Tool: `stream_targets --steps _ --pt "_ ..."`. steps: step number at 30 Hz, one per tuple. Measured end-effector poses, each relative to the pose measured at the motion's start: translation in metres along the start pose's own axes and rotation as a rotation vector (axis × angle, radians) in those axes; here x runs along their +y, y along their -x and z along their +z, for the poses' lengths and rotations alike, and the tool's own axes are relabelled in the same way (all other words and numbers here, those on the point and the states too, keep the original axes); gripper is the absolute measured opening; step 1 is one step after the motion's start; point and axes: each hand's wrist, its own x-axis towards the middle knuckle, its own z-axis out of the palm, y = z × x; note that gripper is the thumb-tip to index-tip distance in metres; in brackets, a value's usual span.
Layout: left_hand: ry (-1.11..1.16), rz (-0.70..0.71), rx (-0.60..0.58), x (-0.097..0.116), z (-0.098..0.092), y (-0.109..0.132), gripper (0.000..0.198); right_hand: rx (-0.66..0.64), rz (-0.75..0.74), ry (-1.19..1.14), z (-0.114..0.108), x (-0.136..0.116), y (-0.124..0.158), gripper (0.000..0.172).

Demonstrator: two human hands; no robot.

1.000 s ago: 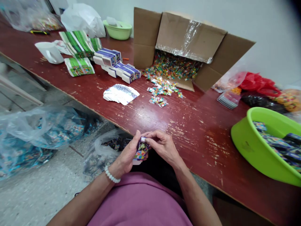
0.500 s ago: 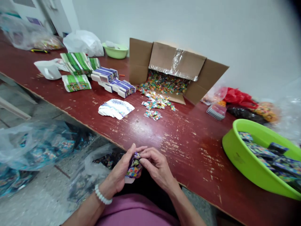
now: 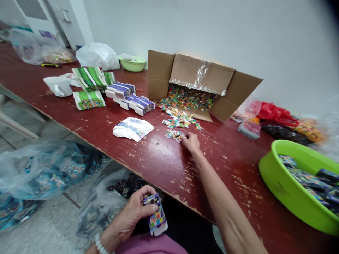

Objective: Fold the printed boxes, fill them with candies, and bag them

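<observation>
My left hand point(image 3: 137, 208) is closed round a small purple printed carton point(image 3: 156, 217), held over my lap with a white end flap folded out at its lower end. Out on the table, my right hand point(image 3: 191, 142) has its fingers bent together at the right edge of a small group of wrapped candies point(image 3: 173, 134), pinching at a packet there. Behind that group lies a larger spill of candies point(image 3: 180, 118), running out of an open cardboard box point(image 3: 202, 72). A fanned stack of flat cartons point(image 3: 134, 128) rests to the left.
Bundled purple cartons point(image 3: 140, 105) and green cartons point(image 3: 89, 100) stand at the left, near a white cup point(image 3: 58, 86). A green basin point(image 3: 286, 190) of filled cartons is at the right. Plastic bags point(image 3: 58, 169) lie on the floor beside the table edge.
My right hand has left the carton and reached forward to the small candy group. My left hand keeps the carton, now lower and tilted, with its lower flap showing.
</observation>
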Motion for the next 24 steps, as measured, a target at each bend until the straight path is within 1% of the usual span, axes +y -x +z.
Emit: stream_targets --steps 3,5,6,8,9,11,12,13,15,17,19,22,24 --pt "-0.241 -0.026 -0.008 -0.005 -0.025 -0.001 0.036 -0.032 0.073 0.02 0.003 0.005 -0.009 0.014" --pt "-0.451 -0.076 -0.02 -0.004 -0.043 -0.002 0.043 -0.048 0.106 -0.01 0.002 0.008 -0.008 0.013" --pt "-0.569 -0.107 -0.044 -0.002 -0.052 -0.002 0.045 -0.056 0.119 -0.041 -0.001 0.01 -0.006 0.014" --pt "-0.734 -0.18 -0.163 0.0 -0.067 -0.004 0.041 -0.075 0.14 -0.128 -0.007 0.013 0.003 0.019" --pt "-0.761 -0.21 -0.242 0.001 -0.073 -0.005 0.036 -0.088 0.151 -0.18 -0.01 0.014 0.009 0.023" --pt "-0.715 -0.236 -0.372 0.002 -0.078 -0.006 0.029 -0.116 0.166 -0.285 -0.018 0.017 0.028 0.032" --pt "-0.66 -0.232 -0.405 0.004 -0.077 -0.006 0.029 -0.128 0.168 -0.329 -0.022 0.018 0.04 0.035" --pt "-0.596 -0.226 -0.413 0.006 -0.074 -0.006 0.03 -0.14 0.168 -0.379 -0.026 0.018 0.054 0.038" --pt "-0.452 -0.196 -0.365 0.013 -0.063 -0.005 0.032 -0.166 0.173 -0.504 -0.034 0.014 0.084 0.041" --pt "-0.323 -0.133 -0.294 0.021 -0.045 -0.004 0.03 -0.211 0.201 -0.692 -0.039 0.006 0.116 0.042" --pt "-0.243 -0.039 -0.282 0.03 -0.024 -0.003 0.029 -0.26 0.221 -0.792 -0.043 -0.004 0.143 0.04" --pt "-0.175 0.02 -0.275 0.036 0.003 -0.003 0.031 -0.293 0.206 -0.829 -0.047 -0.016 0.171 0.034" --pt "-0.135 0.052 -0.248 0.036 0.014 -0.003 0.034 -0.261 0.147 -0.812 -0.047 -0.018 0.182 0.03"
